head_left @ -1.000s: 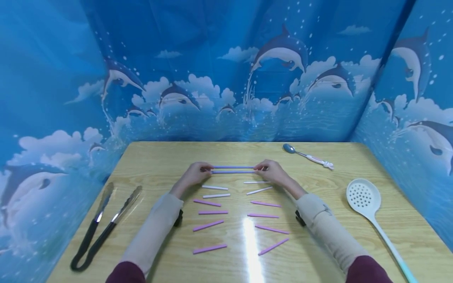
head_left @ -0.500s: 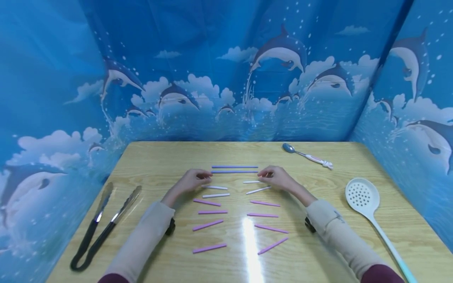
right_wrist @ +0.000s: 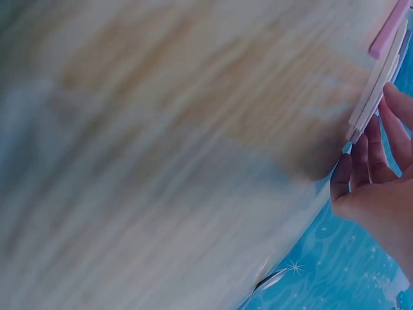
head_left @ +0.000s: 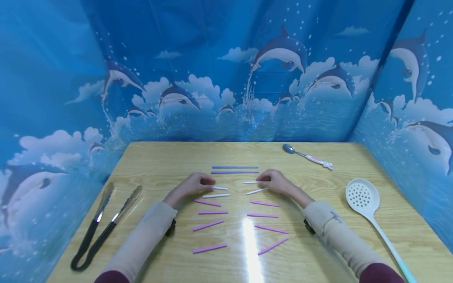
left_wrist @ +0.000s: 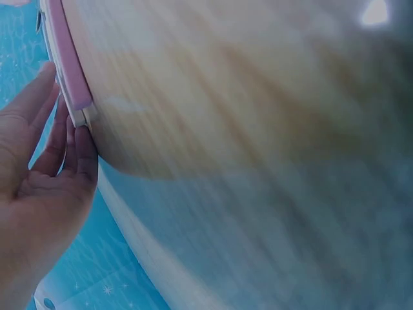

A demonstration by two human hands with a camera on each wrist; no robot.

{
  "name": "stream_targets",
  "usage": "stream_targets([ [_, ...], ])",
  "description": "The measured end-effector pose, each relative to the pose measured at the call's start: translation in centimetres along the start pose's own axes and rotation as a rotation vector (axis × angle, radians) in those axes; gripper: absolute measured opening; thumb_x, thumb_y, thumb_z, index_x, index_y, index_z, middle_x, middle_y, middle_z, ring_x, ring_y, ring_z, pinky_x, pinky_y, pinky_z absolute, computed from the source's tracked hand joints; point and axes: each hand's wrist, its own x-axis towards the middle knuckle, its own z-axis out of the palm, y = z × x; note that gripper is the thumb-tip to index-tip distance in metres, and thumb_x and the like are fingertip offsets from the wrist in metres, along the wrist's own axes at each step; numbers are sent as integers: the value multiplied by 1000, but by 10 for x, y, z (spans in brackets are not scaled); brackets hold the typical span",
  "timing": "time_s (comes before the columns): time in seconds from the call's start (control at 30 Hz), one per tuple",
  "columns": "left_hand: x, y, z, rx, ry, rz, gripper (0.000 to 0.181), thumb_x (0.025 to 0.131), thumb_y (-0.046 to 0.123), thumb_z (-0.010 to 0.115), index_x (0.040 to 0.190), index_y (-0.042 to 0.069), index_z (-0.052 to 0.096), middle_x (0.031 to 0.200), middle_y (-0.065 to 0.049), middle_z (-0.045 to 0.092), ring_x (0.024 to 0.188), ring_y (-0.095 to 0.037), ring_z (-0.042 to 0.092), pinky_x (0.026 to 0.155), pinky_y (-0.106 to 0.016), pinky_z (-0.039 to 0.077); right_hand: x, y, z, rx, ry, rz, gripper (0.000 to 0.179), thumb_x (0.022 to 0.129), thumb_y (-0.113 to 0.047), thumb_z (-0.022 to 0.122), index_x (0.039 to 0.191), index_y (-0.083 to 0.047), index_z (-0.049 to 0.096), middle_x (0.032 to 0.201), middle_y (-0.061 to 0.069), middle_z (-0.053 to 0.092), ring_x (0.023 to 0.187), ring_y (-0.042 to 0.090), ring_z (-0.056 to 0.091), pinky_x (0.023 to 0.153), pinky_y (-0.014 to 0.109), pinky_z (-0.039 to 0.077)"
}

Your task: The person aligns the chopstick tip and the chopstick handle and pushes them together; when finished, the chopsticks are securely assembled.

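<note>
My left hand (head_left: 196,183) bends its fingers at the left end of a short white stick (head_left: 221,188); a second white stick (head_left: 216,195) lies just below. In the left wrist view the fingertips reach the end of a white stick (left_wrist: 77,119), thumb apart from them. Across the table, my right hand (head_left: 275,181) covers the right end of another white stick (head_left: 249,182), above a slanted white stick (head_left: 255,191). The right wrist view shows thumb and fingers around white sticks (right_wrist: 369,97). I cannot tell whether either hand pinches its stick. Two long purple sticks (head_left: 234,172) lie parallel beyond the hands.
Several pink sticks (head_left: 213,212) lie nearer the body in two columns. Black-handled tongs (head_left: 92,232) rest at the left, a white skimmer (head_left: 363,194) at the right. A spoon (head_left: 307,156) lies at the back right. A dolphin-print cloth (head_left: 226,70) surrounds the wooden table (head_left: 170,153).
Both hands have let go of the ends of the two purple sticks, drawn apart and moved nearer the body to the upper white sticks. The purple sticks stay in place.
</note>
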Motion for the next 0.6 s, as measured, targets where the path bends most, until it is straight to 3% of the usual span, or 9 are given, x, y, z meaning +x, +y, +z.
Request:
stream_targets([
  [0.13, 1, -1, 1, -1, -14, 14, 30, 88, 13, 68, 114, -3, 65, 109, -15, 68, 100, -25, 64, 88, -34, 52, 1, -4, 2, -39, -4, 51, 17, 85, -8, 69, 98, 4, 70, 89, 12, 68, 80, 17, 60, 71, 27, 50],
  [0.33, 2, -3, 2, 38, -18, 33, 24, 89, 13, 67, 110, 0, 68, 107, -13, 69, 101, -25, 63, 88, -35, 52, 1, -6, 3, -75, -12, 61, 13, 86, -5, 67, 95, 3, 71, 88, 11, 67, 79, 15, 58, 71, 25, 48],
  [0.6, 0, 2, 2, 67, -9, -2, 18, 90, 12, 65, 105, 3, 71, 104, -10, 69, 99, -23, 62, 87, -35, 52, 1, -7, 1, -86, -20, 72, 10, 87, -5, 66, 93, 1, 71, 87, 9, 66, 78, 14, 57, 69, 25, 48],
])
